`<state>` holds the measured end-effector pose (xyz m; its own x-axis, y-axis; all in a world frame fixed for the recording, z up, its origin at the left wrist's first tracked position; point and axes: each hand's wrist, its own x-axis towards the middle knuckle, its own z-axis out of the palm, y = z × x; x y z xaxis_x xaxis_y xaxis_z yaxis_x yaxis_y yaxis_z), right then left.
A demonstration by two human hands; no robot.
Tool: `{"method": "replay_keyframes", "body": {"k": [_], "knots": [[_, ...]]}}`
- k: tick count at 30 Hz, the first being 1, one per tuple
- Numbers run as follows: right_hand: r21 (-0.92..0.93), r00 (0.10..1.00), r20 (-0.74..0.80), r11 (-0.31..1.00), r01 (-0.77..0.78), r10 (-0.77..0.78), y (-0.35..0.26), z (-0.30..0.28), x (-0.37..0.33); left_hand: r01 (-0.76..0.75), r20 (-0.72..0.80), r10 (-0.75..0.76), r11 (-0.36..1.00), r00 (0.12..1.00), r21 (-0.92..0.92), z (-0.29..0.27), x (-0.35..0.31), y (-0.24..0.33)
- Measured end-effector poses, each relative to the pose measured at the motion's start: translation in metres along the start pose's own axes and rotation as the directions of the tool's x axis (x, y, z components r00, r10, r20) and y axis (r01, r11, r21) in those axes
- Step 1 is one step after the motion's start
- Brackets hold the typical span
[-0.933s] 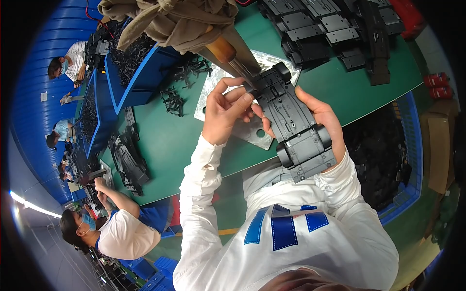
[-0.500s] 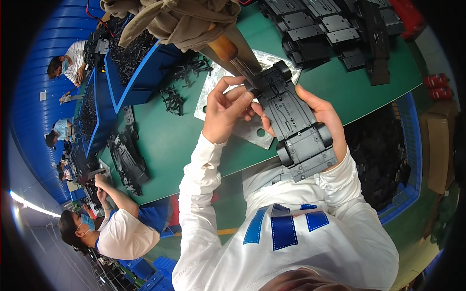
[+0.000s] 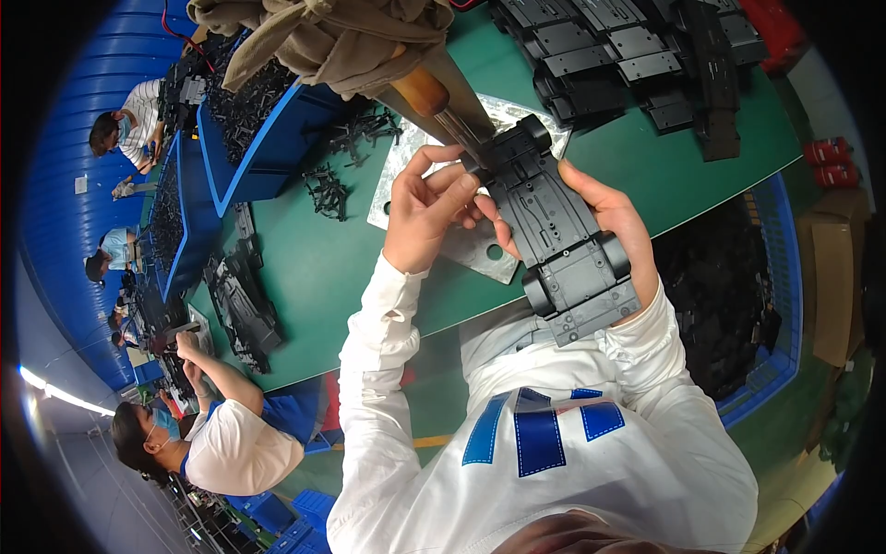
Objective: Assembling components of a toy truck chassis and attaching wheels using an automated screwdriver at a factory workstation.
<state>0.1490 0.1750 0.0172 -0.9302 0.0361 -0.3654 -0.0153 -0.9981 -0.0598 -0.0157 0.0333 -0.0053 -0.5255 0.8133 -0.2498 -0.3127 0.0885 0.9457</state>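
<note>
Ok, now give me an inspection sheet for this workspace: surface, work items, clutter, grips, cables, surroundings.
Surface: green tabletop; metal plate with a hole, partly hidden by the chassis.
Work items: black plastic chassis, held up; wooden-handled tool points at its upper-left corner, contact unclear.
Clutter: stacked black parts at upper right; loose small black parts and a pile of larger black parts at left.
Left grip: closed at the chassis's upper-left corner.
Right grip: holds the chassis by its right side.
Cables: thin red cord at upper left; where it leads is unclear.
Surroundings: blue bin of small black parts at left; blue crate of dark parts at right; co-workers further left.
</note>
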Motion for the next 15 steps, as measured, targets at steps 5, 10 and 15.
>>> {"method": "replay_keyframes", "body": {"k": [5,10,15], "knots": [[0.02,0.999,-0.035,1.0,-0.015,0.016,-0.0004,0.0008,0.0004,0.001,0.009,0.0,1.0,1.0,-0.024,-0.0008,0.0005,-0.0013],[0.039,0.999,-0.023,0.999,-0.024,0.025,-0.0005,-0.001,0.0013,0.01,0.004,-0.01,0.999,1.0,-0.036,-0.0011,0.0005,-0.0017],[0.007,1.0,-0.021,1.0,-0.013,0.013,0.0,-0.0007,0.0011,0.008,0.006,-0.008,1.0,1.0,-0.027,-0.0007,0.0003,-0.0005]]}}
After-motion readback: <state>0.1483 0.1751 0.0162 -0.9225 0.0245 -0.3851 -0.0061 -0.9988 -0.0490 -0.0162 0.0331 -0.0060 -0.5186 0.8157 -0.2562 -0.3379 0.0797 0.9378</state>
